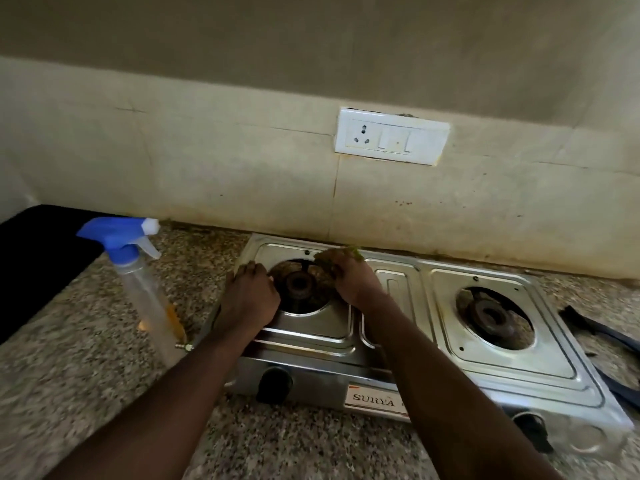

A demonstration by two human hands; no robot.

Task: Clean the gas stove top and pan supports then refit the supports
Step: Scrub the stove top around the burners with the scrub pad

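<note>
Hands both down on the stove top (311, 327). The left hand (251, 296) lies on the steel just left of the left burner (299, 284), fingers fairly straight and holding nothing, and to my eye it is bracing the stove. The right hand (349, 282) has its fingers curled over a green scouring pad (332, 259) and presses it at the far right rim of that burner's well. That well looks brown and crusted, so this is scrubbing work, and the way to do it well is short, firm circles that follow the rim round rather than long swipes. The pad should stay on the pressed steel and out of the burner head, where fibres and grit could clog the ports. The bracing hand matters, because a light steel stove could skate on the speckled stone table (104, 341) under hard pressure. The spray bottle (138, 271) stands just left of the stove within easy reach, so wetting the crust should beat forcing it dry. The ridges stamped round the well likely trap grease and deserve a pass with the pad's edge. The right burner (491, 315) shows a stained surround too, so I'd judge plenty is left to do. The pan supports (602, 332) seem to be the dark, blurred frames lying on the table off the stove's right end. They are off the burners and not yet refitted.
</note>
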